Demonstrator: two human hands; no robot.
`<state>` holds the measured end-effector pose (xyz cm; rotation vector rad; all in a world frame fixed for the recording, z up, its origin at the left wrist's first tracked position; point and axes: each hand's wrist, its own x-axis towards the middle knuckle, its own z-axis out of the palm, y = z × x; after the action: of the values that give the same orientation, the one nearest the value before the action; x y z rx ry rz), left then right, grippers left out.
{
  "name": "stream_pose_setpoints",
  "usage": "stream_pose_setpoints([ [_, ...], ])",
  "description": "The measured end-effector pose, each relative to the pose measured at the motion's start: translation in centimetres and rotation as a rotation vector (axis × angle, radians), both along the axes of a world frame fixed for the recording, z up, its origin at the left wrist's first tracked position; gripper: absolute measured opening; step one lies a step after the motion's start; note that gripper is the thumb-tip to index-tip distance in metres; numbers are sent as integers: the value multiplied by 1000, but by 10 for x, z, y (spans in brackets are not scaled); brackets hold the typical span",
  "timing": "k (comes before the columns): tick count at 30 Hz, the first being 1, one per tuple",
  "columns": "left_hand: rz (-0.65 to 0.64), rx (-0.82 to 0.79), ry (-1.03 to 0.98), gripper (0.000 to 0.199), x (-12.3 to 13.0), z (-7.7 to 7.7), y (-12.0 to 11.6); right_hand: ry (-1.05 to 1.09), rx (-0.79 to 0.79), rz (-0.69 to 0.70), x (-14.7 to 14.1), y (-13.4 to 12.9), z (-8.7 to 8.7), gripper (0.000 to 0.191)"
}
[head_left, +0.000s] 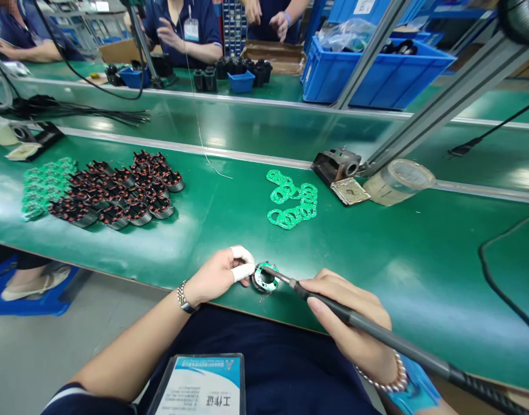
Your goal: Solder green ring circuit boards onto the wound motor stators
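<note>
My right hand (353, 308) is closed around the dark handle of a soldering iron (409, 347), whose metal tip reaches left and down onto a green ring-shaped circuit board (272, 284). This board lies on top of a motor stator (256, 287) near the front edge of the bench. My left hand (219, 274), with white covers on its thumb and index finger, pinches the stator's left side; the fingertips partly hide the contact. Beyond the hands lies a loose group of green circuit board rings (308, 202).
Many wound stators (117, 193) stand at left beside stacked green boards (46, 187). A metal stand (337, 164), a sponge pad (350, 191) and a translucent tub (398, 183) sit back right, near a slanted metal post (424, 109). Co-workers (182, 29) and blue crates (372, 72) are across the bench.
</note>
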<state>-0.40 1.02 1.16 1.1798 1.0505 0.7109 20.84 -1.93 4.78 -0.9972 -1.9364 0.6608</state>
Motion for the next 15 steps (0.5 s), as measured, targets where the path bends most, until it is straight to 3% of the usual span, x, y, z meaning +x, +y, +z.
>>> stream_pose_setpoints([
  [15,-3,8,2,15,0,-1,-1,-12,-87,-17,-3,1,1,14],
])
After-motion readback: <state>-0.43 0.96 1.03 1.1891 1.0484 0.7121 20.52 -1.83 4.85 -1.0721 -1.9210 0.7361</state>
